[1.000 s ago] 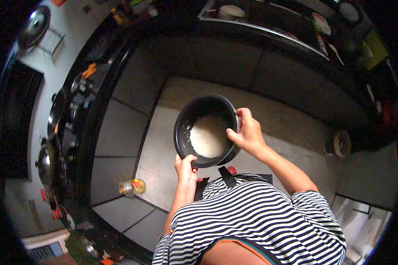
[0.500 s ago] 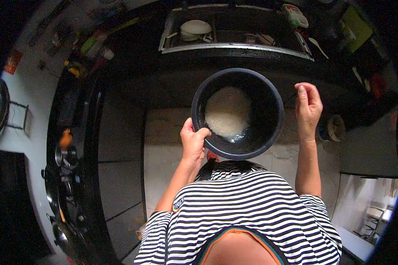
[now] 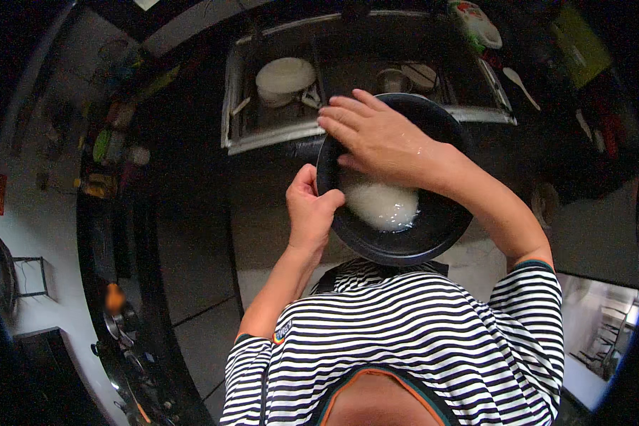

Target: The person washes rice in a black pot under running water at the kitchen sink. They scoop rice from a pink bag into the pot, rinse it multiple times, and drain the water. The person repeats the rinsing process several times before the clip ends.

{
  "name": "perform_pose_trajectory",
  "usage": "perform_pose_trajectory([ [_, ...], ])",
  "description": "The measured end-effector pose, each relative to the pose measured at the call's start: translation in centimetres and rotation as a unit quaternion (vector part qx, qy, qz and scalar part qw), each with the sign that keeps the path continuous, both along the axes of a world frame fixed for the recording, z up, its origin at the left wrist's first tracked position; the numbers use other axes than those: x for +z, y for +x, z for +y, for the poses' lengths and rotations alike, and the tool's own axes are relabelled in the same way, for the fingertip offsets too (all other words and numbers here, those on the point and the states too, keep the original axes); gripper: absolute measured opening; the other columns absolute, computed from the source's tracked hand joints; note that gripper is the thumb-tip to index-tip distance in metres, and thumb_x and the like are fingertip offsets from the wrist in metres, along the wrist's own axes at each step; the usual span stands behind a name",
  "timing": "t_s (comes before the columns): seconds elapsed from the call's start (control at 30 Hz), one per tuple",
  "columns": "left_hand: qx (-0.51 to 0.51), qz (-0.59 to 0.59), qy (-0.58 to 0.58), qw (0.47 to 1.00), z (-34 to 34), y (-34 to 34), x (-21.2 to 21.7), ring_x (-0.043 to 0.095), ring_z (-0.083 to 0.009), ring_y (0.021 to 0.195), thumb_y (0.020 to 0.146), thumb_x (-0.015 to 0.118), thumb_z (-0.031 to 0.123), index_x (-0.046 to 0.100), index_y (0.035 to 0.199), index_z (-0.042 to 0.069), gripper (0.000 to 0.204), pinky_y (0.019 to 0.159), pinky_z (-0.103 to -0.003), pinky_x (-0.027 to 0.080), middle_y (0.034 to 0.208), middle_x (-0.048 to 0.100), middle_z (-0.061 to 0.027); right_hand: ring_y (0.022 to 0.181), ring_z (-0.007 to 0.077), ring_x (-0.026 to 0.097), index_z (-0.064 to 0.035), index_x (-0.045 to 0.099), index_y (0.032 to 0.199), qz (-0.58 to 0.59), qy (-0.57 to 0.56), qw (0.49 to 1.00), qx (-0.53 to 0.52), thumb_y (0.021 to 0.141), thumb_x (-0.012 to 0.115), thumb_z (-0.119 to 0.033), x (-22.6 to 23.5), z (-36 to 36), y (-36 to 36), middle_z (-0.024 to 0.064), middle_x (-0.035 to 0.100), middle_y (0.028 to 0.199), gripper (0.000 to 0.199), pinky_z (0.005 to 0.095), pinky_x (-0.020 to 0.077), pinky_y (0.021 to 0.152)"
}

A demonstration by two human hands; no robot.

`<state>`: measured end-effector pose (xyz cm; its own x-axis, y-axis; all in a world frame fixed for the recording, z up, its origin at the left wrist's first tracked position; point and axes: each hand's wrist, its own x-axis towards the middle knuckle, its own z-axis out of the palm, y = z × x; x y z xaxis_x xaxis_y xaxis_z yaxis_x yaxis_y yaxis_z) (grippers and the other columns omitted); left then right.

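A round dark cooking pot point(image 3: 444, 220) is held in front of my body, its mouth turned up toward me. White rice point(image 3: 383, 204) lies inside with a wet shine, heaped toward the near side. My left hand point(image 3: 311, 213) grips the pot's left rim, thumb over the inside and the other fingers outside. Over the upper left of the pot's mouth is my right hand point(image 3: 380, 138), back upward, fingers stretched out and somewhat spread, holding nothing. Drops of water show near its wrist. It hides part of the rice and the far left rim.
Beyond the pot is a sink with a pale metal edge point(image 3: 277, 140), holding stacked white dishes point(image 3: 285, 77) and a clear glass point(image 3: 392, 80). A white spoon point(image 3: 522, 86) and a white-and-green bottle point(image 3: 476, 27) lie to its right. Dark pans point(image 3: 124, 323) stand at the left.
My right hand has moved from beside the pot, on the right, to over its mouth, and its fingers have opened out. The pot is nearer the sink in view, still in my left hand.
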<state>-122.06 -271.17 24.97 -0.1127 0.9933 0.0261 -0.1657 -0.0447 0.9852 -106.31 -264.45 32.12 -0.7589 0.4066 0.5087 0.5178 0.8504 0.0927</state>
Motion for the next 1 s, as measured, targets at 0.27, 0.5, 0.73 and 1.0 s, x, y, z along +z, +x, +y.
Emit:
perform_pose_trajectory([
  [0.27,0.040,-0.041,-0.087,0.995,-2.0,-3.5,1.0,0.053,-0.0106,0.065,0.059,0.055,-0.012,0.050,0.077,0.004,0.024,0.061,-0.024,0.045,0.074,0.056,-0.0011,0.109,0.0329,0.052,-0.0017,0.055,0.109,0.204,-0.080,0.974,0.050,0.073,0.066,-0.009,-0.3,-2.4,3.4,0.0143,0.057,0.111,0.038,0.0395,0.0428,0.094],
  [0.5,0.094,0.000,-0.026,0.995,-2.8,-8.4,3.2,0.052,-0.0100,0.060,0.061,0.056,-0.013,0.048,0.075,0.006,0.024,0.055,-0.023,0.044,0.071,0.055,-0.0012,0.109,0.0272,0.053,-0.0040,0.050,0.122,0.373,-0.281,0.862,-0.196,0.082,0.062,-0.036,-5.9,5.2,5.8,0.0151,0.053,0.120,0.053,0.0369,0.0416,0.093],
  [0.73,0.067,0.001,-0.060,0.996,-2.5,-8.8,4.0,0.054,-0.0132,0.067,0.061,0.056,-0.012,0.051,0.078,0.003,0.024,0.062,-0.025,0.045,0.076,0.058,-0.0038,0.115,0.0357,0.048,-0.0091,0.035,0.136,0.296,-0.209,0.843,-0.397,0.071,0.069,-0.051,-15.0,15.4,9.3,0.0182,0.046,0.130,0.085,0.0411,0.0401,0.097],
  [1.0,-0.005,-0.006,-0.081,0.997,1.4,-7.2,1.3,0.048,-0.0109,0.063,0.063,0.056,-0.009,0.050,0.075,0.004,0.019,0.057,-0.024,0.038,0.071,0.052,-0.0009,0.094,0.0332,0.060,-0.0069,0.050,0.120,0.316,-0.343,0.793,-0.392,0.079,0.064,-0.038,-7.9,6.0,9.8,0.0187,0.060,0.108,0.053,0.0413,0.0493,0.080],
])
